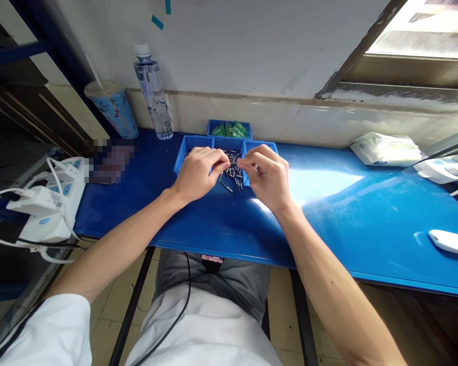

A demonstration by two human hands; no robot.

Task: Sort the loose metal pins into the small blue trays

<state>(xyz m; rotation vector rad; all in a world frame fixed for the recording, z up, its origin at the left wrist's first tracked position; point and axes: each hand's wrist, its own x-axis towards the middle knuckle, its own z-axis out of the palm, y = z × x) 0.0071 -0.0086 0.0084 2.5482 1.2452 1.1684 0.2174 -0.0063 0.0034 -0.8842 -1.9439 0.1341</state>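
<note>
Small dark and silvery metal pins (234, 175) lie in a loose pile on the blue table, between two blue bins. Over the left bin (180, 156) is my left hand (202, 172), its thumb and fingertips pinched at the pile's edge; what they hold, if anything, is too small to make out. Facing it, my right hand (266, 173) is pinched too, in front of the right bin (273, 147), with something tiny and thin at its fingertips. Behind the pile, a blue bin (248, 137) holds green plastic packets (232, 129).
A water bottle (154, 96) and a patterned cup with a straw (114, 109) stand at the back left. White power strips with cables (49, 218) are at the left. A soft white package (387, 149) and a white oblong object (452, 242) lie at the right.
</note>
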